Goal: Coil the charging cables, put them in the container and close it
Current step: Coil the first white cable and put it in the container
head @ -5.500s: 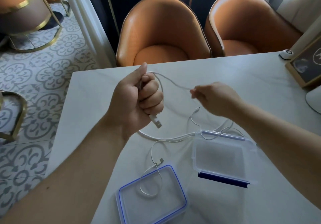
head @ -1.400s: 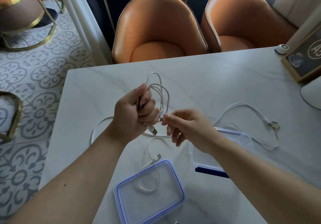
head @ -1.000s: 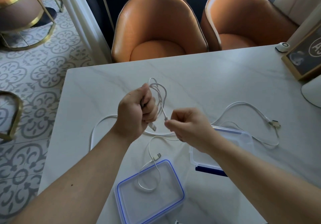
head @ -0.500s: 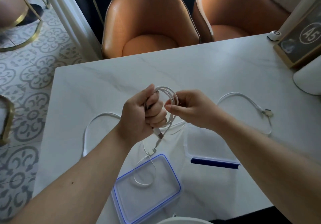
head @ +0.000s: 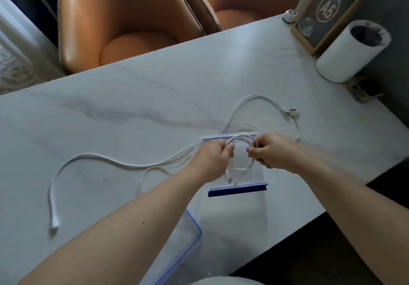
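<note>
A coiled thin white cable (head: 241,152) hangs between both hands, right over the clear container (head: 256,174) with blue clips. My left hand (head: 212,162) grips the coil's left side and my right hand (head: 271,150) pinches its right side. Two plug ends dangle below the coil. A thicker white cable (head: 93,159) lies uncoiled across the marble table (head: 132,107), its plug at the left front. Another length of white cable (head: 261,100) loops behind the container and ends in a connector at the right. The blue-rimmed lid (head: 190,238) lies near the front edge, mostly hidden by my left arm.
A white cylindrical holder (head: 349,52) and a framed sign (head: 327,12) stand at the table's back right, with a small white round device (head: 290,15) beside them. Two orange chairs (head: 124,23) are tucked in along the far edge. The table's front edge runs diagonally at the lower right.
Both hands have carried the coiled cable rightward and down, from above the bare table to over the open container. The view has tilted down and to the right.
</note>
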